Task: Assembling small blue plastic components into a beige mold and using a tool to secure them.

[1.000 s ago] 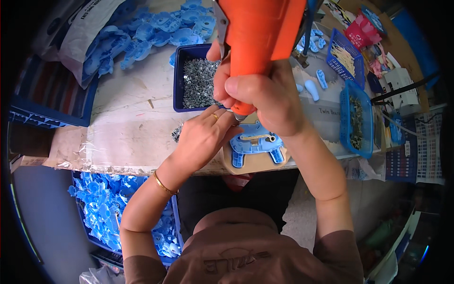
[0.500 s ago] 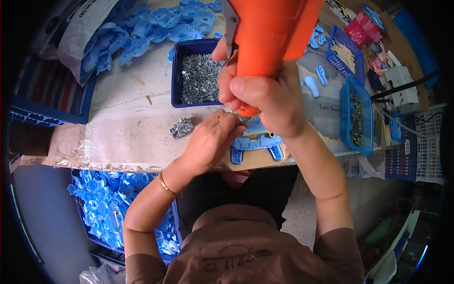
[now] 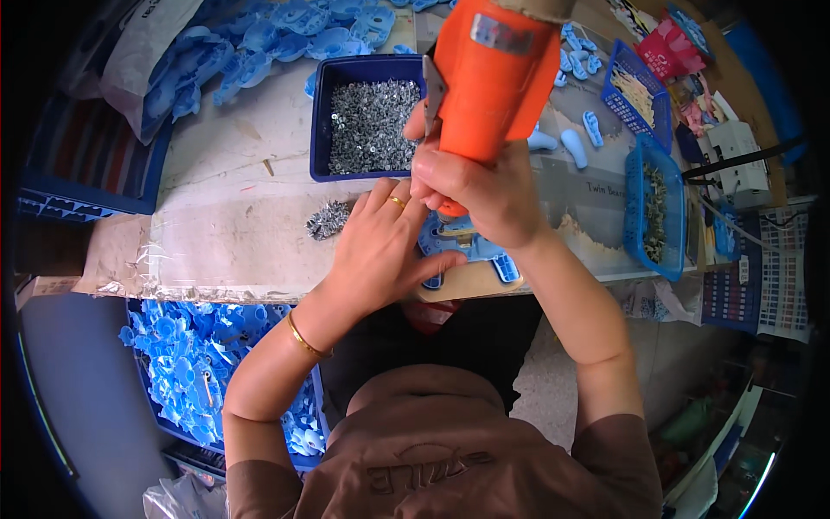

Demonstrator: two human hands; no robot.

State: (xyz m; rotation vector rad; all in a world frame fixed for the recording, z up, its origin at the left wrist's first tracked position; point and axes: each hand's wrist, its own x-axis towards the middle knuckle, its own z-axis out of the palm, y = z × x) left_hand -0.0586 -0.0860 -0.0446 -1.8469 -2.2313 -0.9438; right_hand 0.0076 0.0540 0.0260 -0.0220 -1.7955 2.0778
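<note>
Blue plastic part (image 3: 467,246), flat and lobed, on a pale wooden board at table edge. Pressed flat under left hand (image 3: 380,251), fingers spread. Right hand (image 3: 471,177) wrapped tight round smooth orange power screwdriver (image 3: 488,78), upright above part. Loose pile of small metal screws (image 3: 327,219) just left; dark blue tray (image 3: 322,112) of screws behind.

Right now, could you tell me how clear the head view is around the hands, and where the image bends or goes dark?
Head view: even, bright light, no harsh glare; the left hand and right hand are fairly sharp. The orange power tool looms large, close to the lens, and hides much of the blue plastic part. The table edge curves with fisheye distortion; corners fall black.
</note>
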